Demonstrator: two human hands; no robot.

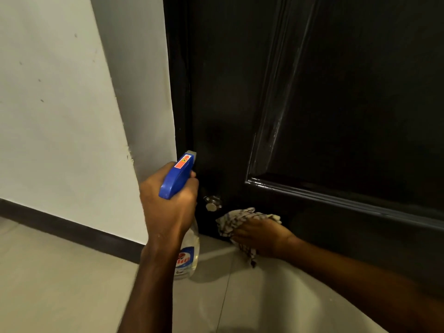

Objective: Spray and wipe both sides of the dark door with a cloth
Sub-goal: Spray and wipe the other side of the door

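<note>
— The door [348, 104]?
— Glossy dark paint, dull streaks on its moulding.
— The cloth [228, 224]?
— Soft checked weave. At its ten o'clock, a shiny metal stopper [212, 205]; the bottle [191, 248] is clear plastic, blue plastic head.

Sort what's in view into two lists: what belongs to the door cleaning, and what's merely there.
In the job: dark door; spray bottle, gripped by the left hand; cloth, held against the door's bottom rail by the right hand.

Merely there: small metal fitting low on the door; white wall; dark skirting; tiled floor.
</note>
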